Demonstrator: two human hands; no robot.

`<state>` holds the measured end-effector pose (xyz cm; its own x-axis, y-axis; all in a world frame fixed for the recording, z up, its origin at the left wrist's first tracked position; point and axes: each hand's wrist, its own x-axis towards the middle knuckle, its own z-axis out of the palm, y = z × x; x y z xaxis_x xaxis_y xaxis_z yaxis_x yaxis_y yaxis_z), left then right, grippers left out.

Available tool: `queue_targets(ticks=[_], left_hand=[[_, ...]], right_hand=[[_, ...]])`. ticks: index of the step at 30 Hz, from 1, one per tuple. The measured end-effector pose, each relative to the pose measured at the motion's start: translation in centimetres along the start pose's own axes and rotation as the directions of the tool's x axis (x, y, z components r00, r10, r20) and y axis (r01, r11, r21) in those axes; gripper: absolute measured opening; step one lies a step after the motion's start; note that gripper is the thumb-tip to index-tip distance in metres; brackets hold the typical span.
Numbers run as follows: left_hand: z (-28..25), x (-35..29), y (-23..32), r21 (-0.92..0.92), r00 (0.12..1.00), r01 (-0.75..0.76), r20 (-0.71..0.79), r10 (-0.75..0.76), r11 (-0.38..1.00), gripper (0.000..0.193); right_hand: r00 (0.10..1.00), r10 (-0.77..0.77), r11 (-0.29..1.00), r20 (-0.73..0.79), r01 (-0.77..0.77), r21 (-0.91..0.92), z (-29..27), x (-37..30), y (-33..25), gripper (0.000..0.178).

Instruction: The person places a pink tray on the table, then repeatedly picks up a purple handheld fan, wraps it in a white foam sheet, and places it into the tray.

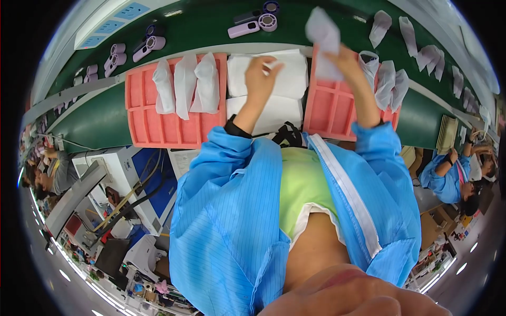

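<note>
My right hand [345,62], blurred by motion, grips a white translucent bag [322,32] above the right pink tray [329,108]. Whatever the bag contains is too smeared to make out. Over the stacked white sheets or bags [290,73], my left hand [261,78] is closed, thumb and index finger curled toward each other. Whether a thin white piece sits between those fingertips is unclear. Several white-wrapped items [184,87] lie across the left pink tray [136,113]. More wrapped items [386,84] rest in the right tray.
Beyond the trays runs a green conveyor belt [200,31] bearing bare lilac handheld fans [243,29] and, at right, wrapped ones [408,36]. A socket strip [110,26] stands far left. Another person in blue [448,176] sits at right; a white machine [116,174] stands at left.
</note>
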<state>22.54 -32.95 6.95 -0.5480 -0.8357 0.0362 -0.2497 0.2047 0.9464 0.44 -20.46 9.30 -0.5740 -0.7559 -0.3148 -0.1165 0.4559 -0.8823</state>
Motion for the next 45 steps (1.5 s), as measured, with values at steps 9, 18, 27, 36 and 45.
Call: queue_targets(ticks=[9,18,27,36,45], left_hand=[[5.2,-3.8,-1.9,0.391,0.956,-0.284,0.183,0.228,0.876,0.025],[6.5,-3.5,-2.5,0.361,0.982,-0.181,0.113,0.15,0.915,0.01],[4.1,-2.5,-4.1,-0.097,0.985,0.141,0.11,-0.13,0.985,0.009],[0.1,-2.6,-1.9,-0.36,0.944,0.323,0.182,-0.274,0.875,0.014],[-1.5,-3.6,4.1,-0.608,0.904,0.42,0.342,-0.255,0.674,0.01]], right_hand=[[0.894,-0.213,0.485,-0.394,-0.254,-0.837,-4.3,14.8,4.7,0.039],[0.914,-0.387,0.912,-0.118,0.361,-0.193,11.6,14.6,2.2,0.062],[0.874,-0.405,0.913,-0.268,0.371,-0.168,0.0,-1.4,-3.7,0.06],[0.871,-0.393,0.919,-0.293,0.364,-0.15,5.4,-9.3,-0.8,0.053],[0.788,-0.59,0.787,-0.178,0.512,-0.343,9.4,-10.2,-2.8,0.066]])
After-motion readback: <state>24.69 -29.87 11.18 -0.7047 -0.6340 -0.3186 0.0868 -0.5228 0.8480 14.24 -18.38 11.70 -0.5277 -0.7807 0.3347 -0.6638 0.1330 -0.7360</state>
